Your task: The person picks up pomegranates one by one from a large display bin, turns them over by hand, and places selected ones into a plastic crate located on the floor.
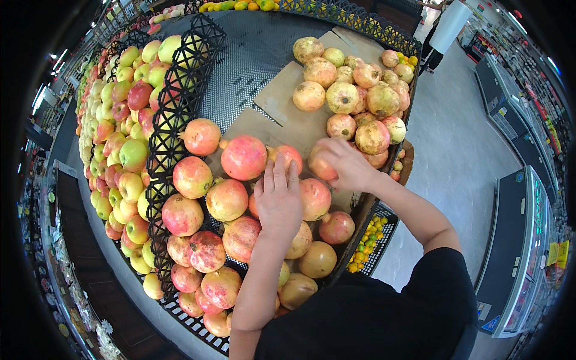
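Note:
My right hand (344, 162) is curled over a pomegranate (320, 163) on the right of the display, its fingers on the fruit's upper side. My left hand (280, 193) lies flat, fingers extended, over the pomegranates near the middle; its fingertips reach a pinkish pomegranate (288, 155). A large red pomegranate (244, 157) sits left of those fingertips, and another (315, 199) sits between my hands. Beyond my right hand is a pile of paler, yellowish pomegranates (343, 97). Brown cardboard sheets (279, 96) lie under part of the fruit.
A black lattice divider (173, 117) separates the pomegranates from heaped apples (133, 154) on the left. A basket of small citrus fruits (370, 236) stands low at the right. Chest freezers (513, 256) line the far side of the aisle; a person (434, 56) stands beyond the display.

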`<state>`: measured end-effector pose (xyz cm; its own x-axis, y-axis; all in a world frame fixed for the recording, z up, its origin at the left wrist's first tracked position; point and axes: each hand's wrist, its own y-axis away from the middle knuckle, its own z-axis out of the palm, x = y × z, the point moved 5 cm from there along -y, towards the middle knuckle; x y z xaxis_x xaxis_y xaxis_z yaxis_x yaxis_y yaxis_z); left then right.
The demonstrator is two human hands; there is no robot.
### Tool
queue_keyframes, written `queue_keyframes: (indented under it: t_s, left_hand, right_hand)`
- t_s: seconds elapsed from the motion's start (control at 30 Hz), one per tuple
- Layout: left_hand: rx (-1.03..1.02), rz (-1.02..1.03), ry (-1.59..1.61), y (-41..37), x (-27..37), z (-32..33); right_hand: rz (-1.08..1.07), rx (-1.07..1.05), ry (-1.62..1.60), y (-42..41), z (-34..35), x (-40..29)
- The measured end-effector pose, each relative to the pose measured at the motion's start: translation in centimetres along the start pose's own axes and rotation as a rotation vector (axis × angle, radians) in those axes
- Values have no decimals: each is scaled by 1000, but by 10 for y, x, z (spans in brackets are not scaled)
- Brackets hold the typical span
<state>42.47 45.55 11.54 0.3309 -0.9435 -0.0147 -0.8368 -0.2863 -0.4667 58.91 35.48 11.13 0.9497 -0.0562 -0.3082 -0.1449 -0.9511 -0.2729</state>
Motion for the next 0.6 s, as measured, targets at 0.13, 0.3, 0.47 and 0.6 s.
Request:
queue_keyframes:
  t_s: [0.13,0.3,0.47,0.6]
  left_hand:
    - [11,-4,10,0,3,0]
    - [6,-4,-10,0,0,-1]
    - [11,10,3,-1,1,-4]
    - [9,4,27,-1,1,-4]
  right_hand:
    - [361,268,-431,20,-26,18]
    - [655,-54,-889,63,-21,24]
    - [632,-362,-494,66,-4,26]
    - [671,-550,-329,57,0,27]
